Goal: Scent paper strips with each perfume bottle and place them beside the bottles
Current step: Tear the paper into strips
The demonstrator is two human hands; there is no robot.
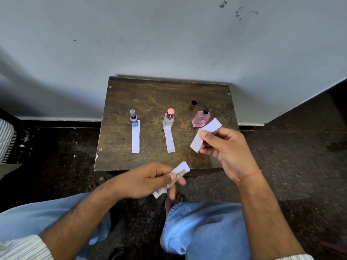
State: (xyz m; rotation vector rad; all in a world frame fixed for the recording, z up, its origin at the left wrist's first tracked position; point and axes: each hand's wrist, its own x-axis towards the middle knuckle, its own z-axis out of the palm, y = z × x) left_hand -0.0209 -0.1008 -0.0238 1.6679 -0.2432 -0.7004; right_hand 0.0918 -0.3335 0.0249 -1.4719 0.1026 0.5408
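Three perfume bottles stand on the small brown table (154,94): a blue one (134,118), a clear one with a pink cap (168,119), and a pink one (201,118) with its cap off. A white paper strip (135,138) lies in front of the blue bottle. Another strip (170,140) lies before the clear bottle. My right hand (227,147) pinches a single strip (205,135) just in front of the pink bottle. Below the table's near edge, my left hand (148,180) grips a clipped bundle of strips (178,172).
A dark loose cap (193,104) stands behind the pink bottle. The table backs against a pale wall (169,34). The floor (291,156) is dark stone. My knees in blue jeans (202,229) are under my arms, and bare feet show beneath the table edge.
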